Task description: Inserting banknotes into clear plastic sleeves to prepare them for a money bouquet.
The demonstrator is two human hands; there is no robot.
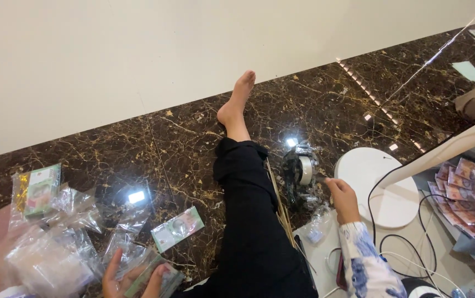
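The right hand (343, 198) reaches for the tape dispenser (300, 175) on the floor beside the outstretched leg (251, 221), fingers loosely curled and just touching it. The left hand (132, 278) holds a stack of notes (157, 277), fingers spread; a firm grip on the dispenser seems needed.

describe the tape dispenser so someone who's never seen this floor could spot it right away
Follow the outstretched leg in black trousers across the dark marble floor. Just to its right, past the thin wooden sticks, the right hand reaches toward the tape dispenser. It is the only dark, bulky thing there, carrying a pale roll of tape.
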